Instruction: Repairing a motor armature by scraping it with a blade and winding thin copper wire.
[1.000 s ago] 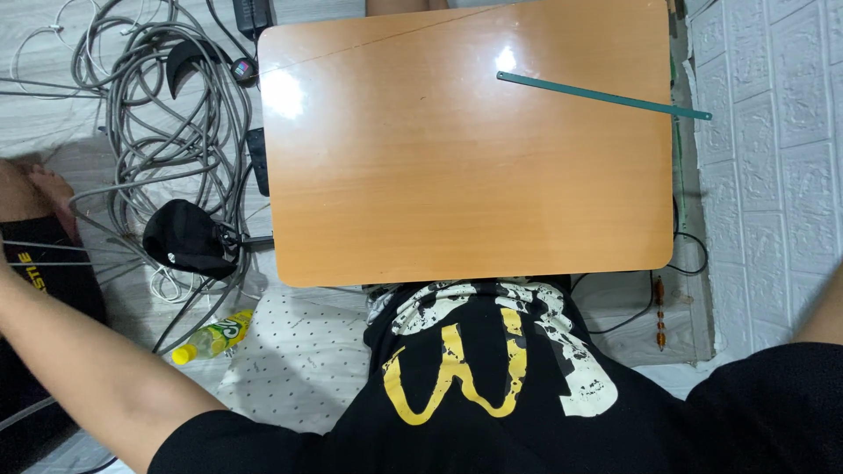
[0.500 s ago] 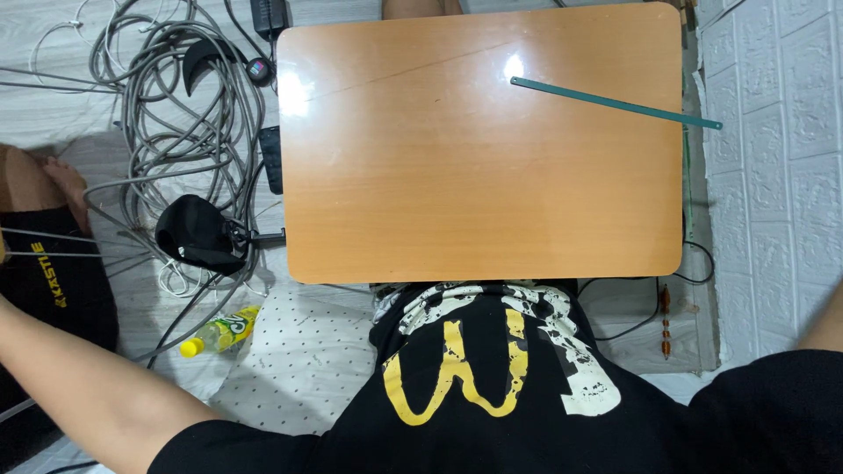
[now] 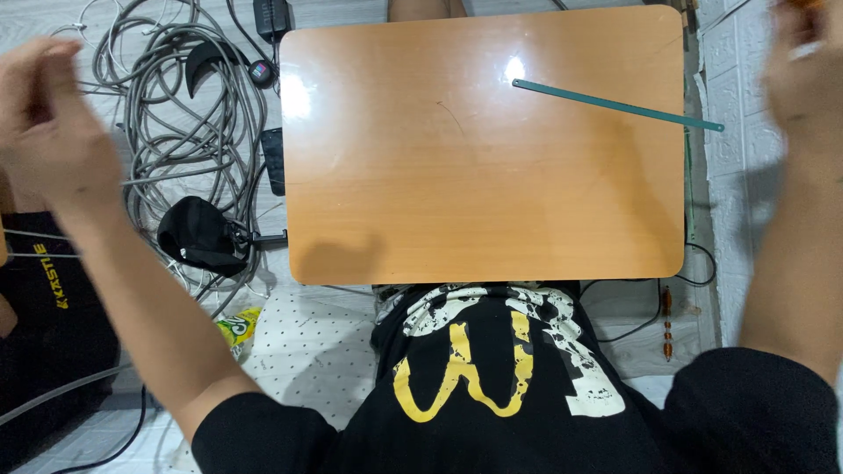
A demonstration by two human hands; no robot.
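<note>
My left hand (image 3: 48,114) is raised above the floor to the left of the table. It is blurred, its fingers are loosely apart and nothing shows in it. My right hand (image 3: 806,75) is raised at the top right edge, over the white wall panel, also blurred and partly cut off by the frame. A small wooden table (image 3: 421,211) with an orange-brown top stands in front of me. A thin teal strip (image 3: 615,105) lies slanted across its far right corner and sticks out past the edge. Neither hand touches the table or the strip.
A tangle of grey cables (image 3: 184,114) lies on the floor left of the table, with a black adapter (image 3: 270,16) and a black cap (image 3: 202,235). A yellow-green packet (image 3: 235,329) lies near my left arm. Another person's black garment (image 3: 44,333) is at the far left.
Both hands have come up into view from the lower sides of the frame. The table and the teal strip have stayed put.
</note>
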